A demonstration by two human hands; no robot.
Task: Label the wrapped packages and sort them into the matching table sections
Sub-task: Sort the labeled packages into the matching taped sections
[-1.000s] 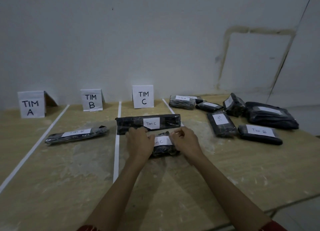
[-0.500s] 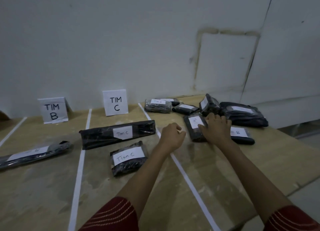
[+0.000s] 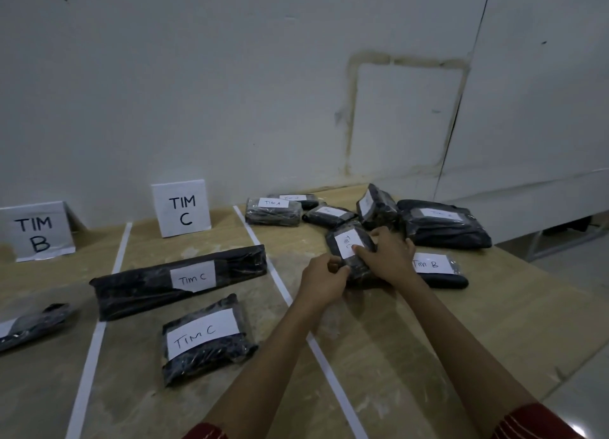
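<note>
Held package: black plastic-wrapped package with white "TIM C" label, right of the white tape line, among unsorted packages.
Left hand: fingers curled on its near end.
Right hand: fingers pressed over its top.
Section C: long black wrapped package and short black wrapped package, both labelled "TIM C".

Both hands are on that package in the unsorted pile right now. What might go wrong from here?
1. The package held by the left hand and right hand lies close among others; lifting it may drag the Tim B package beside it.
2. Its label seems to read Tim C, but it is turned sideways and partly covered by fingers, so it could be misread.
3. Two packages already fill much of the C section; a careless drop may straddle the tape line.
</note>
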